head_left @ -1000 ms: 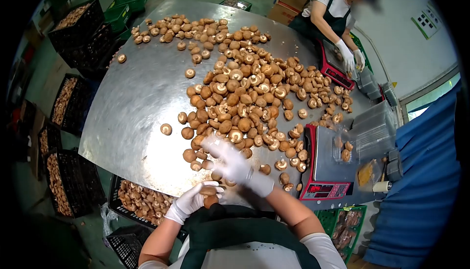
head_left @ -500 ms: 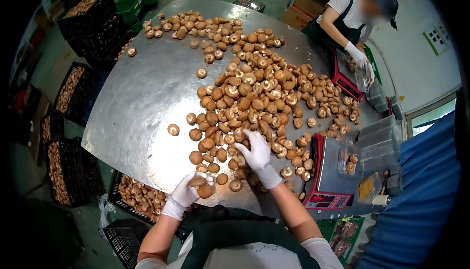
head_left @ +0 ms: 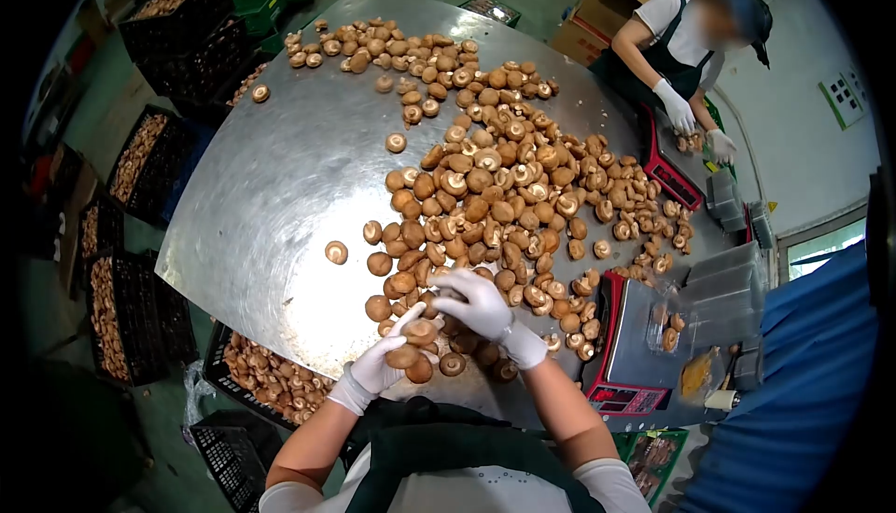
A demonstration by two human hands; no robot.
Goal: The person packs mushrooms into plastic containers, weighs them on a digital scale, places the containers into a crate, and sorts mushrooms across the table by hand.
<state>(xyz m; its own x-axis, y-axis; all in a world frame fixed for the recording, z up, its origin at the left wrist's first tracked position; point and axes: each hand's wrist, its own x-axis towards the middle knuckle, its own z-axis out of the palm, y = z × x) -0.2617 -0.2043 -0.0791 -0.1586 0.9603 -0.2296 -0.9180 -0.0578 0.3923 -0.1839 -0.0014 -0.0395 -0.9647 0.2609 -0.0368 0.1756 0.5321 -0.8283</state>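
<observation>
Brown mushrooms [head_left: 504,177] lie in a large pile over the metal table [head_left: 243,196]. My left hand [head_left: 381,364], in a white glove, holds several mushrooms [head_left: 403,356] near the table's front edge. Just right of it my right hand [head_left: 476,306], also gloved, is bent over the near end of the pile with its fingertips close to my left hand. A mushroom seems to be between its fingers, partly hidden. Two loose mushrooms [head_left: 452,365] lie below my right hand.
A red scale [head_left: 635,345] with a clear tray of mushrooms [head_left: 665,326] stands at the right. Stacked clear trays [head_left: 723,298] are beyond it. Across the table a co-worker [head_left: 672,56] works at another scale [head_left: 674,177]. Black crates of mushrooms [head_left: 280,373] stand left and below.
My left hand has moved right and slightly up, holding more mushrooms. My right hand has drawn back toward it. The co-worker's hands have moved apart. The view has shifted slightly.
</observation>
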